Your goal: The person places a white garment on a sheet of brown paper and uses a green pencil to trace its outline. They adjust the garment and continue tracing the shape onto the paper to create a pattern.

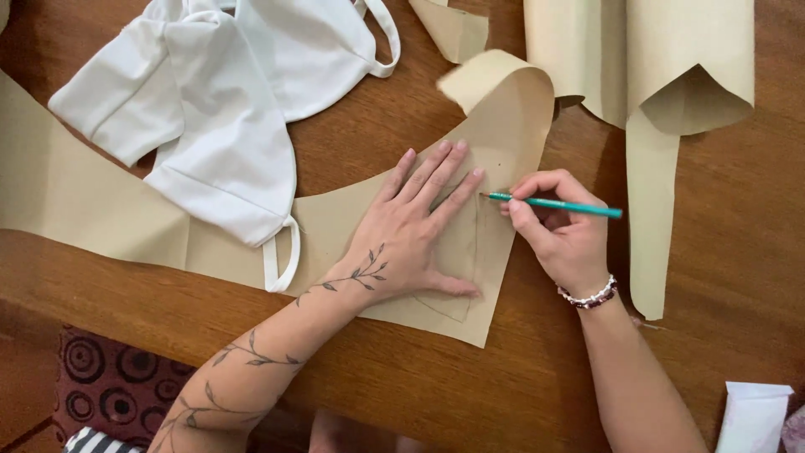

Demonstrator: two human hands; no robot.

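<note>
Pressing flat, fingers spread, the left hand (411,231) pins a brown paper piece (335,222) near the table's (520,394) front edge, while the right hand (558,226) pinches a green pencil (558,204), tip at the fingertips. Risks as I see them: the paper's curled far end could spring and shift the sheet, smearing the faint line; the tip might catch a finger. Hard to read: the drawn outline runs under the palm, and the white garment (226,101) covers the paper's left part and is cut off at the top.
</note>
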